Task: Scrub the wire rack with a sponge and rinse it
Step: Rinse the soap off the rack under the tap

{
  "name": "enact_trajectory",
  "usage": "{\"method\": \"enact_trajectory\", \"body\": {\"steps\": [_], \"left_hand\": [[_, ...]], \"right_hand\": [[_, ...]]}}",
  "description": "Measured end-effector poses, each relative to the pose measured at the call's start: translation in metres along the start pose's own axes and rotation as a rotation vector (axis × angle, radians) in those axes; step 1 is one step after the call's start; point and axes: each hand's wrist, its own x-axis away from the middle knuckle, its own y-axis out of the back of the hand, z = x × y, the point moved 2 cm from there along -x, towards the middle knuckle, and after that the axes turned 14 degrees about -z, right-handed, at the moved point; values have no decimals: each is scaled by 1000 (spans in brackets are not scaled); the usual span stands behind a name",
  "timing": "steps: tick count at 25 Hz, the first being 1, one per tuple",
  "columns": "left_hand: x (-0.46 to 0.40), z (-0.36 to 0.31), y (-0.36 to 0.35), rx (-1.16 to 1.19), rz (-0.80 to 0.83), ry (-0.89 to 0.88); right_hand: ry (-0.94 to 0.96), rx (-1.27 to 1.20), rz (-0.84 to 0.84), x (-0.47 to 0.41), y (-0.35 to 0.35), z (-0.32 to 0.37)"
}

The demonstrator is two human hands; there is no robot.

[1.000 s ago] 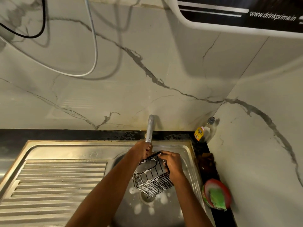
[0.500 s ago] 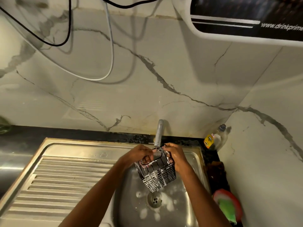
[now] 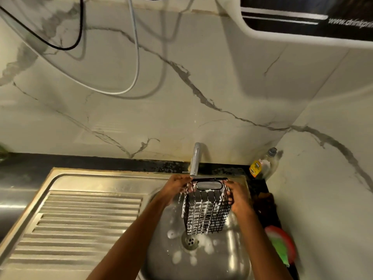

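A black wire rack [image 3: 205, 209], shaped like a small basket and streaked with white foam, hangs over the steel sink basin [image 3: 161, 259] just under the tap [image 3: 195, 158]. My left hand [image 3: 175, 187] grips its upper left rim. My right hand [image 3: 237, 198] grips its right side near the top. The rack is upright, its open top toward the tap, its bottom above the drain [image 3: 189, 241]. A green sponge [image 3: 279, 250] lies in a red dish [image 3: 282, 233] on the counter to the right, in neither hand.
Foam blobs dot the basin floor around the drain. A ribbed drainboard [image 3: 80, 225] fills the left side. A dish-soap bottle [image 3: 262, 165] stands in the back right corner. Cables hang on the marble wall, and a white appliance [image 3: 302, 27] juts out overhead.
Both hands turned the rack from a tilted pose to upright and raised it under the tap. The camera view shifted downward and to the left.
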Motion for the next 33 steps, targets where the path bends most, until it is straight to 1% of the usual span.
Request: {"method": "enact_trajectory", "body": {"steps": [3, 6, 8, 10, 11, 13, 16, 18, 20, 21, 22, 25, 26, 28, 30, 33], "left_hand": [[-8, -4, -27, -31, 17, -4], [-5, -9, -42, 15, -17, 2], [-2, -12, -41, -37, 43, -7], [1, -13, -29, -152, 139, -44], [3, -12, -19, -172, 165, -55], [8, -10, 4, -163, 174, -59], [26, -10, 22, -184, 175, -57], [37, -8, 25, -183, 95, -59], [46, 0, 27, -155, 1, -63], [50, 3, 26, -138, -50, -59], [55, 5, 26, -124, -100, -55], [61, 10, 31, -62, -255, -38], [64, 10, 34, -38, -298, -26], [68, 16, 42, -15, -319, -33], [72, 20, 52, -26, -323, -30], [70, 20, 60, 21, -299, -38]], "right_hand": [[-23, -36, -78, -4, 32, 8], [-9, -54, -72, -6, 39, 10], [6, -23, -14, -8, 27, 6], [47, 23, 59, -10, 7, 1], [67, 62, 88, -11, -3, -2], [107, 146, 174, -19, -27, -13], [143, 233, 280, 21, -64, -5], [257, 357, 242, 35, -85, 1], [492, 590, 130, 40, -96, 6], [594, 612, 106, 44, -99, 9], [639, 558, 133, 50, -100, 7], [515, 242, 399, 64, -97, -11], [521, 192, 464, 68, -93, -17], [543, 154, 560, 71, -87, -26], [484, 154, 556, 68, -82, -35], [214, 222, 460, 55, -67, -59]]}}
